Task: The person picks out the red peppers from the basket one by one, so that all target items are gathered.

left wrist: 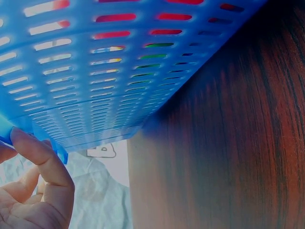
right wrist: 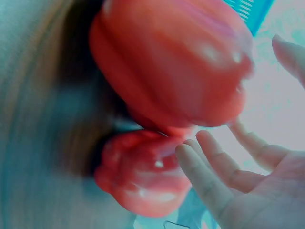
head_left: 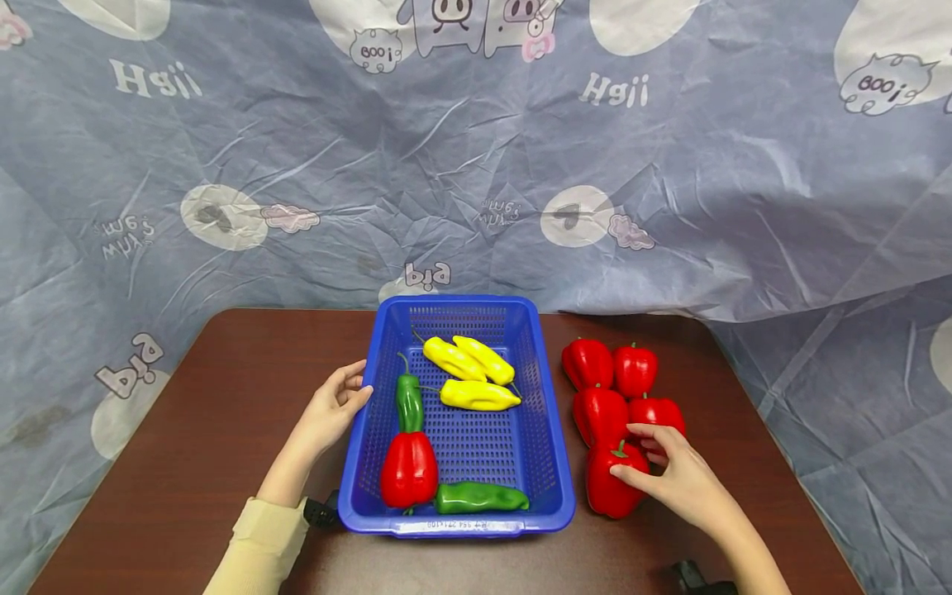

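Observation:
A blue plastic basket [head_left: 554,463] stands on the table. My left hand [head_left: 336,406] holds its left rim, fingers bent at the edge; the left wrist view shows the hand [left wrist: 40,183] beside the slotted wall [left wrist: 105,76]. Inside lie three yellow peppers [head_left: 480,396], a green pepper [head_left: 409,402] near the left wall, another green pepper [head_left: 482,497] at the front and a red bell pepper [head_left: 409,469]. Right of the basket, my right hand [head_left: 687,479] hovers over the nearest red bell pepper [head_left: 611,487], thumb and fingers spread around its top. In the right wrist view that pepper [right wrist: 171,62] appears blurred.
Several more red bell peppers [head_left: 599,413] sit close together behind the nearest one, along the basket's right side. The brown table [head_left: 283,355] ends at a grey-blue printed cloth [head_left: 461,165] hanging behind it.

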`<state>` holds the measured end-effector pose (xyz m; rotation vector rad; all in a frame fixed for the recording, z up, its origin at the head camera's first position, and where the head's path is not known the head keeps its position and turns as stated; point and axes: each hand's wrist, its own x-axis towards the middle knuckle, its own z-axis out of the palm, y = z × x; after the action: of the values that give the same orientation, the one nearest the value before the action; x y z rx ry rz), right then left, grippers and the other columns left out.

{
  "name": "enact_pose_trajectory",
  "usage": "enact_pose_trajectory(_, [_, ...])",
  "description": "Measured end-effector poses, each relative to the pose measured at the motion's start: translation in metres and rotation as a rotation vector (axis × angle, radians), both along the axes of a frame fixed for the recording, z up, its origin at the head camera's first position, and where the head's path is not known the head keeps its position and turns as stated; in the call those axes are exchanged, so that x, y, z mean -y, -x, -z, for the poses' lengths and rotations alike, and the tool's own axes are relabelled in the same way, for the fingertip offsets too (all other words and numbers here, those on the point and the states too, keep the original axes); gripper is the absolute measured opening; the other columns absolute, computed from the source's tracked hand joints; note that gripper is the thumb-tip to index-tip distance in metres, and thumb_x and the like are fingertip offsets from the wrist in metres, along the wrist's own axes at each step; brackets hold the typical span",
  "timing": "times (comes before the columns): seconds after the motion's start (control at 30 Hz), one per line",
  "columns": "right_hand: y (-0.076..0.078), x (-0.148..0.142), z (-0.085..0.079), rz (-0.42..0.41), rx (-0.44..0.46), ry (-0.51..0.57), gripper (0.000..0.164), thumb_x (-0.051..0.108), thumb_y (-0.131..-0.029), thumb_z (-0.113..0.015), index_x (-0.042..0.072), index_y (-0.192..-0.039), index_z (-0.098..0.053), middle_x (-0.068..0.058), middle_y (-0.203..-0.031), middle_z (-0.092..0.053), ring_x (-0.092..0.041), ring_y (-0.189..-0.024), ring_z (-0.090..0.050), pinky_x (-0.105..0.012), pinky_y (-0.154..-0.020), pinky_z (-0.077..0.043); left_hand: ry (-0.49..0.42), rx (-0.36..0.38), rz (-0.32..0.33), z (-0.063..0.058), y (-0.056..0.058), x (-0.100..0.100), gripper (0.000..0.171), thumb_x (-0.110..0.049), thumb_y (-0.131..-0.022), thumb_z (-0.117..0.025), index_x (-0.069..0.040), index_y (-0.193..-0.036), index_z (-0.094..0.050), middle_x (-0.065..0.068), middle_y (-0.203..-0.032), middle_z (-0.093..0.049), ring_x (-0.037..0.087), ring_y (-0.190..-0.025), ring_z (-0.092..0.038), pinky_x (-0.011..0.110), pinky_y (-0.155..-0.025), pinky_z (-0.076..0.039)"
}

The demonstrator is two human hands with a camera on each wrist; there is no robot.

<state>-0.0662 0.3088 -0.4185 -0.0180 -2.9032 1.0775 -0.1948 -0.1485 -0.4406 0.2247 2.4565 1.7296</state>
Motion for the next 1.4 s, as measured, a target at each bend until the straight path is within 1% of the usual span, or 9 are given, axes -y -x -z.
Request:
enact_pose_trajectory(0.1, [-0.001,-0.003,-0.007,0.011,-0.024,0.003,0.063,0.032,-0.079,-0.083,0.0,-0.127,-0.057,-0.018,-0.126,-0.055,-0.034,-0.107,-0.063,-0.042,-0.088,-0.055,0.004,-0.001,0.005,-0.001,-0.001,0.0,0.054,-0.008,-0.1,-0.057,0.004,-0.147,-0.036,0.024,-0.122,-0.054,0.004,-0.091,-0.06,0.017,-0.074,-0.052])
enact_pose_trajectory(0.2, [-0.001,-0.007,-0.014,0.025,-0.054,0.01,0.061,0.031,-0.083,-0.081,0.003,-0.131,-0.055,-0.015,-0.128,-0.054,-0.017,-0.108,-0.061,-0.024,-0.086,-0.055,0.003,-0.002,0.005,-0.001,-0.001,0.0,0.054,-0.008,-0.099,-0.057,0.004,-0.147,-0.036,0.024,-0.122,-0.054,0.005,-0.091,-0.06,0.017,-0.074,-0.052])
enact_pose_trajectory(0.33, [0.002,-0.007,-0.018,0.033,-0.129,0.041,0.059,0.026,-0.086,-0.078,0.006,-0.135,-0.052,-0.013,-0.13,-0.054,0.011,-0.102,-0.048,0.0,-0.082,-0.041,-0.002,-0.006,0.006,-0.001,-0.001,0.0,0.054,-0.009,-0.099,-0.057,0.004,-0.147,-0.036,0.025,-0.123,-0.054,0.007,-0.092,-0.061,0.018,-0.074,-0.052])
enact_pose_trajectory(0.43, [0.005,-0.004,-0.022,0.042,-0.16,0.053,0.059,0.023,-0.087,-0.077,0.006,-0.136,-0.052,-0.014,-0.13,-0.052,0.017,-0.1,-0.045,0.002,-0.081,-0.039,-0.003,-0.006,0.007,-0.001,-0.001,0.0,0.054,-0.009,-0.099,-0.057,0.004,-0.148,-0.036,0.024,-0.123,-0.054,0.008,-0.093,-0.061,0.018,-0.074,-0.052])
enact_pose_trajectory(0.67, [0.014,0.006,-0.037,0.052,-0.17,0.088,0.058,0.023,-0.088,-0.076,0.007,-0.138,-0.051,-0.014,-0.131,-0.05,0.019,-0.1,-0.044,0.001,-0.08,-0.04,-0.014,-0.008,0.005,-0.001,0.0,0.0,0.053,-0.007,-0.099,-0.057,0.005,-0.147,-0.037,0.025,-0.122,-0.054,0.003,-0.09,-0.06,0.017,-0.074,-0.052])
enact_pose_trajectory(0.97, [0.036,0.036,-0.061,-0.055,-0.268,0.138,0.053,0.017,-0.088,-0.075,0.011,-0.136,-0.053,-0.007,-0.13,-0.053,0.013,-0.105,-0.05,-0.003,-0.088,-0.042,-0.016,0.0,0.004,-0.001,0.0,-0.001,0.053,-0.008,-0.1,-0.056,0.005,-0.147,-0.036,0.024,-0.121,-0.054,0.009,-0.093,-0.062,0.019,-0.073,-0.052])
enact_pose_trajectory(1.17, [0.052,0.064,-0.079,-0.112,-0.265,0.153,0.052,0.022,-0.089,-0.075,0.015,-0.136,-0.054,-0.004,-0.131,-0.053,-0.017,-0.112,-0.06,-0.007,-0.09,-0.044,-0.009,0.006,0.002,-0.001,0.0,-0.001,0.053,-0.009,-0.1,-0.056,0.004,-0.147,-0.036,0.024,-0.122,-0.055,0.015,-0.096,-0.063,0.019,-0.073,-0.052])
enact_pose_trajectory(1.23, [0.057,0.074,-0.083,-0.137,-0.261,0.173,0.052,0.021,-0.088,-0.075,0.015,-0.136,-0.055,-0.005,-0.133,-0.052,-0.024,-0.114,-0.06,-0.012,-0.092,-0.046,-0.009,0.003,0.0,-0.001,0.0,-0.001,0.053,-0.009,-0.1,-0.056,0.004,-0.147,-0.036,0.023,-0.121,-0.054,0.015,-0.096,-0.063,0.019,-0.073,-0.052])
enact_pose_trajectory(1.4, [0.069,0.101,-0.09,-0.236,-0.311,0.219,0.053,0.015,-0.086,-0.077,0.011,-0.134,-0.056,-0.007,-0.137,-0.049,-0.025,-0.121,-0.055,-0.036,-0.1,-0.05,-0.013,0.008,-0.003,-0.001,0.0,-0.001,0.053,-0.008,-0.1,-0.057,0.004,-0.147,-0.036,0.022,-0.12,-0.054,0.013,-0.095,-0.063,0.018,-0.073,-0.052])
